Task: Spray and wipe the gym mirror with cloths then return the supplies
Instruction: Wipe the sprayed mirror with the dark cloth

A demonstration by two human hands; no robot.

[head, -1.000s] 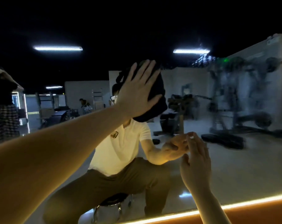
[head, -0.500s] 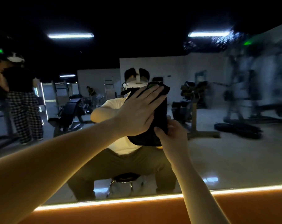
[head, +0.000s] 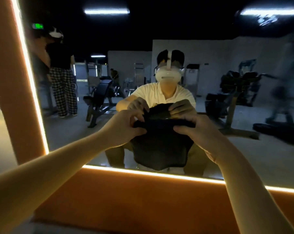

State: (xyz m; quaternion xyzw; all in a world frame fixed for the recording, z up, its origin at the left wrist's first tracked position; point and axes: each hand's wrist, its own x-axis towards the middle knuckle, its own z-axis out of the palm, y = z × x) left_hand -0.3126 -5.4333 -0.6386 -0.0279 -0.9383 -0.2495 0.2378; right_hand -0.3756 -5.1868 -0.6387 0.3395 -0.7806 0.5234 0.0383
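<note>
Dark cloth [head: 159,149], top edge bunched, limp below, before the light-edged mirror [head: 244,157].

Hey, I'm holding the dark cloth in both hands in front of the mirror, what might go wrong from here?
The left hand and right hand pinch only the top edge of the dark cloth, so it might slip and drop. The mirror looks hazy on its right side; that patch may get missed. Dim light could hide streaks.
</note>
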